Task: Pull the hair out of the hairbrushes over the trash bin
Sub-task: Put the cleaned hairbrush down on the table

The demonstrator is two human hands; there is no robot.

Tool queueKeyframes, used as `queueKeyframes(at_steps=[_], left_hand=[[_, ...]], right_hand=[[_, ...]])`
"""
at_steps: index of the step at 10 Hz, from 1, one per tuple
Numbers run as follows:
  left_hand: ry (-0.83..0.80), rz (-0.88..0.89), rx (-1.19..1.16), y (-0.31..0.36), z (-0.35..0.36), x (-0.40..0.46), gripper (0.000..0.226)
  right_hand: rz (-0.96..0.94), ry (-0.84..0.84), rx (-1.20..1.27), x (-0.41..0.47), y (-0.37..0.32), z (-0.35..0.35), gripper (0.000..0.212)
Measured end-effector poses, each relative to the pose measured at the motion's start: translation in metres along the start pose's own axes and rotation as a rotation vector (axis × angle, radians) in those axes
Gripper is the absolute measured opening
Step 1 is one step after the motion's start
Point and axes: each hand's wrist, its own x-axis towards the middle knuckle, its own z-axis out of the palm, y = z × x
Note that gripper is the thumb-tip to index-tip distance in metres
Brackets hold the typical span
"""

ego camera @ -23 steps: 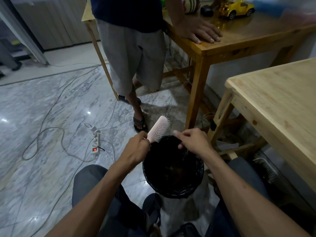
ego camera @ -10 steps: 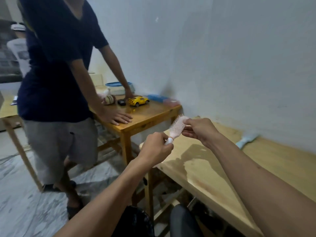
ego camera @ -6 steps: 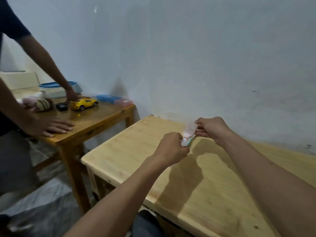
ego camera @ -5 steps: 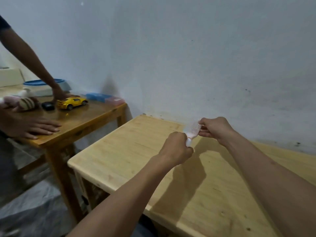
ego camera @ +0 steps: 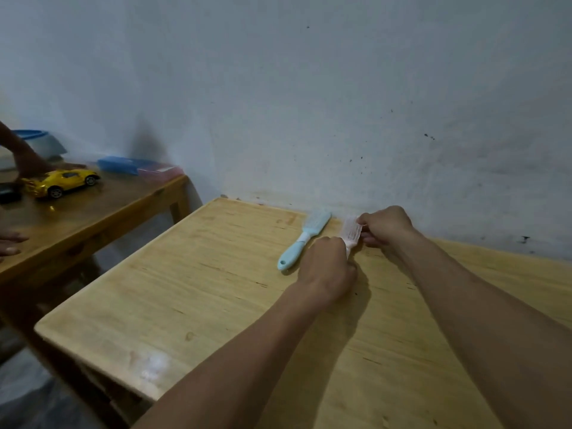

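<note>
I hold a pink hairbrush [ego camera: 350, 232] low over the light wooden table [ego camera: 216, 289], close to the wall. My left hand [ego camera: 328, 267] is shut around its handle. My right hand [ego camera: 385, 226] pinches the far end of its head. A light blue hairbrush [ego camera: 305, 239] lies flat on the table just left of my hands, handle toward me. The trash bin is out of view.
A darker wooden table [ego camera: 93, 212] stands to the left with a yellow toy car [ego camera: 60, 182], blue and pink boxes [ego camera: 139, 168] and a blue-lidded container [ego camera: 40, 142]. Another person's hands [ego camera: 28, 164] rest there. The white wall runs right behind both tables.
I have turned away from the bin toward the light table and carried the pink brush to its far edge near the wall, lowering it next to the blue brush.
</note>
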Motion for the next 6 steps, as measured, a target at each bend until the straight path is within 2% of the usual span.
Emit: queueKeyframes(at_steps=[2,3,6], left_hand=[[0.031,0.030,-0.025,-0.002,0.007,0.017,0.011],[0.044,0.032,-0.054,-0.004,0.011,0.021,0.019],[0.019,0.057,-0.066,-0.002,0.002,0.015,0.025]], right_hand=[[0.009,0.014,0.002,0.019,0.001,0.007,0.017],[-0.019,0.044,-0.066,0.023,0.002,0.007,0.018],[-0.008,0.028,-0.159,0.020,0.000,0.005,0.031]])
